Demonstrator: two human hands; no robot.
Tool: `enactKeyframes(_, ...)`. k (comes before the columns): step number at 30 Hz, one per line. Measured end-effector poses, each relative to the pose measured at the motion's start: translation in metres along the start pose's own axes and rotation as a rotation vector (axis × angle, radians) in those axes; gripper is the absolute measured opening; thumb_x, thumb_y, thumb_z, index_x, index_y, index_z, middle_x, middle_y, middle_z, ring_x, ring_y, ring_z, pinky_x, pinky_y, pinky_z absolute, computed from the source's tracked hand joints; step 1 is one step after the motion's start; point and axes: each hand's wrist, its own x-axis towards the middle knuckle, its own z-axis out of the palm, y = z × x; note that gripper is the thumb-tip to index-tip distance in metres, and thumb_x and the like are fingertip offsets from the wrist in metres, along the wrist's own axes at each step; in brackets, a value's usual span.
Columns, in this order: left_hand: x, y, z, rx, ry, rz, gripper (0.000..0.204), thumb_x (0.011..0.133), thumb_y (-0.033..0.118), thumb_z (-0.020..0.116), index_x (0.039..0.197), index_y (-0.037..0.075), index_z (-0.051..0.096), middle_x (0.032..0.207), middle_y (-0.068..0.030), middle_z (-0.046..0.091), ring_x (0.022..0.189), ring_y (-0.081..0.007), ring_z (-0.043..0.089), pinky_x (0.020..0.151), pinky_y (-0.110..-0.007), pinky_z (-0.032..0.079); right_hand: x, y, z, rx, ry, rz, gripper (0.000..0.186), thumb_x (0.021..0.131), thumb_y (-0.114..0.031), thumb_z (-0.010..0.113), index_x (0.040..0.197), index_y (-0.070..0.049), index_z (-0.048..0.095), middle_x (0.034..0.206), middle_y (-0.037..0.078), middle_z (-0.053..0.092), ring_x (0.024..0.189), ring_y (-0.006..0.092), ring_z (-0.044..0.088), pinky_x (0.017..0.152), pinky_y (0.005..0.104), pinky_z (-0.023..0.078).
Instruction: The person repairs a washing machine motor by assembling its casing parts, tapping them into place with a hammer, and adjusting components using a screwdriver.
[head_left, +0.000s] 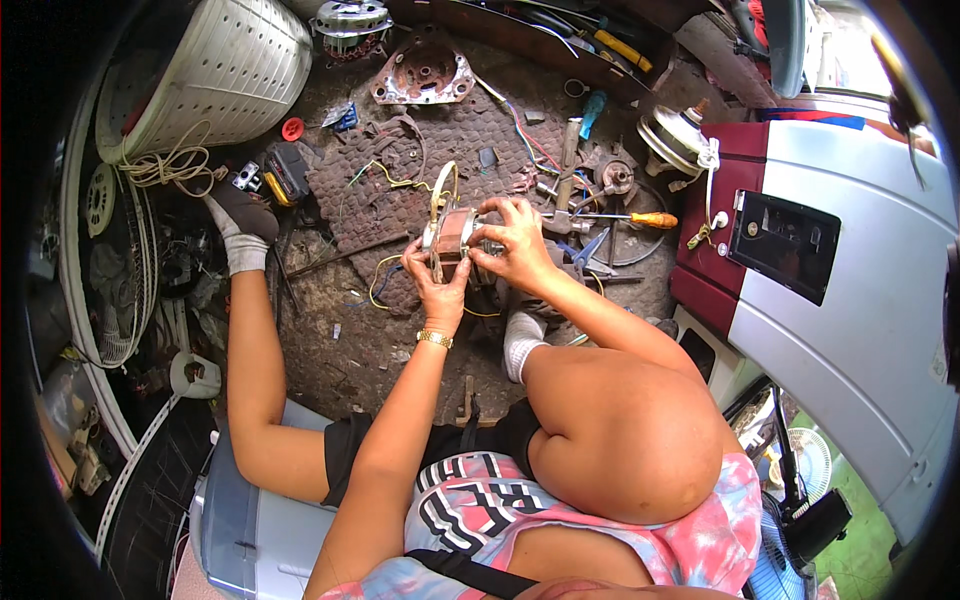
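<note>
Both my hands are on a small motor part (452, 234) with a copper-coloured block, silvery edges and a pale yellowish strap or wire rising from it. My left hand (435, 280) grips it from the lower left, thumb against its lower side. My right hand (515, 245) holds its right side, fingers curled over the top and thumb near the front. Behind it a dark waffle-patterned mat (350, 170) carries thin coloured wires. Just right of my right hand lie a hammer (566, 150) and a yellow-handled screwdriver (650, 219) among metal parts.
A rusty housing (423, 72), blue-handled tool (592, 112), tool tray (620, 45) and round motor (672, 135) surround the mat. A white perforated tub (220, 70), cord (165, 170) and black-yellow tool (285, 175) are left. A silver-and-maroon appliance (820, 350) stands right, a fan (800, 455) below it.
</note>
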Motion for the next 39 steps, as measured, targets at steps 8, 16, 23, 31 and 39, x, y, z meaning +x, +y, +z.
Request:
enactKeyframes(8, 0.0, -0.001, -0.001, -0.025, -0.003, -0.006, 0.071, 0.085, 0.013, 0.084, 0.139, 0.004, 0.038, 0.13, -0.0077, 0.039, 0.122, -0.0202, 0.048, 0.105, -0.036, 0.043, -0.002, 0.006, 0.003, -0.092, 0.063, -0.17, 0.023, 0.076, -0.03, 0.083, 0.096, -0.022, 0.074, 0.127, 0.006, 0.061, 0.121, 0.0337, 0.052, 0.1, 0.0557, 0.037)
enactKeyframes(16, 0.0, -0.003, -0.002, -0.034, 0.003, -0.014, 0.069, 0.085, 0.012, 0.084, 0.138, 0.005, 0.039, 0.131, -0.008, 0.039, 0.125, -0.0204, 0.046, 0.107, -0.037, 0.042, -0.001, 0.006, 0.006, -0.12, 0.134, -0.258, 0.023, 0.076, -0.031, 0.084, 0.093, -0.022, 0.073, 0.129, 0.006, 0.06, 0.122, 0.0353, 0.051, 0.098, 0.0561, 0.038)
enactKeyframes(23, 0.001, 0.005, 0.0, -0.125, 0.03, -0.08, 0.059, 0.081, 0.018, 0.087, 0.119, 0.003, 0.045, 0.137, -0.0144, 0.039, 0.131, -0.0298, 0.043, 0.111, -0.044, 0.038, -0.002, 0.011, 0.005, -0.156, 0.161, -0.3, 0.022, 0.078, -0.033, 0.082, 0.096, -0.024, 0.073, 0.134, 0.006, 0.059, 0.123, 0.0352, 0.05, 0.1, 0.0573, 0.035)
enactKeyframes(31, 0.001, 0.004, 0.0, -0.143, 0.031, -0.096, 0.06, 0.079, 0.018, 0.088, 0.119, 0.003, 0.046, 0.135, -0.0139, 0.04, 0.13, -0.0294, 0.043, 0.111, -0.043, 0.037, -0.005, 0.021, -0.003, -0.109, 0.093, -0.325, 0.052, 0.067, -0.014, 0.075, 0.116, -0.03, 0.074, 0.142, 0.01, 0.055, 0.129, 0.0375, 0.048, 0.106, 0.0564, 0.037)
enactKeyframes(39, -0.001, -0.009, -0.006, 0.004, 0.029, -0.011, 0.065, 0.081, 0.019, 0.087, 0.127, 0.005, 0.045, 0.136, -0.0128, 0.042, 0.129, -0.0286, 0.044, 0.111, -0.043, 0.037, -0.008, 0.012, -0.003, -0.137, 0.064, -0.378, 0.054, 0.07, -0.017, 0.074, 0.122, -0.032, 0.074, 0.144, 0.011, 0.054, 0.131, 0.0378, 0.047, 0.107, 0.0581, 0.036)
